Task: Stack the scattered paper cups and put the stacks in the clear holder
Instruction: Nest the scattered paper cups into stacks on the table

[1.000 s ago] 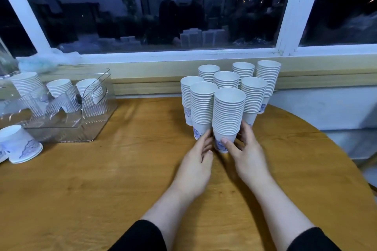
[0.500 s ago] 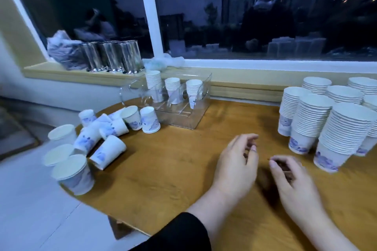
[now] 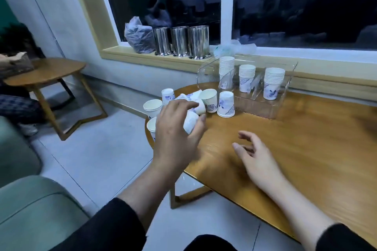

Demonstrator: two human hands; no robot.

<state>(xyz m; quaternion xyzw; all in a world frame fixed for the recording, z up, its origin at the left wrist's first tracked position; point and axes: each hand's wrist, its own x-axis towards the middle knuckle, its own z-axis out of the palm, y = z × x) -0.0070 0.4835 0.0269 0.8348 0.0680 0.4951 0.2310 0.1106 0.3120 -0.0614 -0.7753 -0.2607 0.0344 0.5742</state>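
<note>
Several white paper cups with blue prints lie scattered at the left end of the round wooden table point(image 3: 306, 138). One cup stands upside down point(image 3: 226, 104) and another stands upright point(image 3: 209, 99). My left hand point(image 3: 175, 132) reaches over this pile, with fingers and thumb curled round a cup lying on its side point(image 3: 190, 123). My right hand point(image 3: 258, 159) hovers over the bare wood with relaxed fingers and holds nothing. The clear holder point(image 3: 257, 108) stands behind the pile by the window and holds three short cup stacks point(image 3: 226, 66) point(image 3: 246, 75) point(image 3: 273, 79).
Three steel canisters point(image 3: 180, 40) and a plastic bag point(image 3: 138, 36) sit on the window sill. The table's left edge drops to tiled floor just below the pile. A smaller round table point(image 3: 44, 71), a seated person's legs point(image 3: 16, 104) and a green sofa point(image 3: 30, 210) are at left.
The view swung left, so the tall cup stacks left the frame. My left hand moved from the bare table to the scattered pile and closed round a cup. My right hand followed leftward, still open.
</note>
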